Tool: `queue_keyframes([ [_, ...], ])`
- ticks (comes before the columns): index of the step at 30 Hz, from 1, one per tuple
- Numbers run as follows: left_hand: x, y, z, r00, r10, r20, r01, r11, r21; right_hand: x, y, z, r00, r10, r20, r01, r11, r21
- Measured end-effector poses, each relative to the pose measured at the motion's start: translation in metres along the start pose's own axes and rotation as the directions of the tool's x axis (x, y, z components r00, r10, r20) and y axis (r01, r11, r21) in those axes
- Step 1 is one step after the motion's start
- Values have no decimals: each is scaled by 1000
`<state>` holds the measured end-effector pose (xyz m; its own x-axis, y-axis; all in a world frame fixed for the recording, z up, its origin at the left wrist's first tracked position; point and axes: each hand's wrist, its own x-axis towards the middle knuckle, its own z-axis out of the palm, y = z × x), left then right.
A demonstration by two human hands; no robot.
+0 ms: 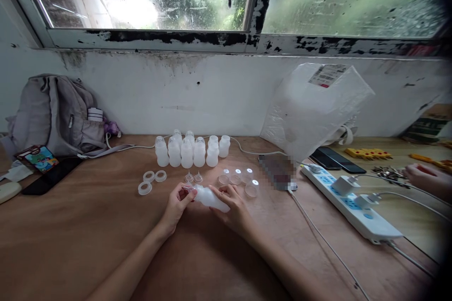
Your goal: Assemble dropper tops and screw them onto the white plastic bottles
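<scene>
1. Grey backpack (52,113) is leaning by the wall (176,99) at 10 o'clock from the held bottle (213,199) (12 = wallward), presumably parked there to free working room.
2. White rings (145,193), three, are lying flat between 9 and 10 o'clock, apparently grouped by kind within reach.
3. Left hand (176,204) is pinching a clear piece (189,188) at the bottle's neck between thumb and fingers, which are partly hiding it. Small part; a fingertip grip seems to be suiting it.
4. Standing bottles (187,154) are clustering upright around 11 o'clock, likely set back from hand movement.
5. Two teats (198,177) are sitting tips up at 11 o'clock, just beyond the left hand; wide rims are probably steadying them.
6. Held bottle is tilting, neck toward 10 o'clock, base toward 4; contact with the tabletop (190,263): cannot tell.
7. Right hand (235,209) is curling round the bottle's body, probably bracing it against the left hand's work.
8. Clear caps (251,190), four, are resting at 2 o'clock, seemingly grouped for easy reach.
</scene>
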<state>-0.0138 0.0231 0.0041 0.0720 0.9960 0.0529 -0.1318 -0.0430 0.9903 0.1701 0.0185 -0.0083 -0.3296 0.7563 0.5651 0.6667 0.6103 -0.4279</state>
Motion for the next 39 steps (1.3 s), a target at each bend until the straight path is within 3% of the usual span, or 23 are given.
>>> queue_keyframes([
  [5,1,-3,-1,997,-70,-16,71,997,44,-1,1,-1,999,-30,-17,28,997,-69],
  [9,2,-3,-2,990,-138,-6,138,989,47,-1,-6,-1,999,-21,39,20,1000,22],
  [12,2,-2,-3,993,-115,-19,115,992,45,0,-8,-2,998,27,51,-32,995,90],
  [17,2,1,-3,992,-127,6,127,989,-79,2,-8,-6,993,100,62,-108,982,157],
  [22,1,1,-5,986,-159,58,167,968,-189,1,-6,-3,998,53,34,-58,989,133],
  [28,0,1,-4,987,-160,33,162,982,-94,-1,-1,2,1000,7,-5,-7,999,51],
  [32,0,0,-1,985,-166,45,169,984,-60,2,-2,1,996,81,36,-86,983,160],
  [36,-2,-1,1,987,-159,26,161,978,-130,7,-6,-4,951,300,78,-306,867,394],
  [39,-3,-1,3,988,-149,27,152,972,-180,10,-10,-8,855,487,179,-491,647,583],
])
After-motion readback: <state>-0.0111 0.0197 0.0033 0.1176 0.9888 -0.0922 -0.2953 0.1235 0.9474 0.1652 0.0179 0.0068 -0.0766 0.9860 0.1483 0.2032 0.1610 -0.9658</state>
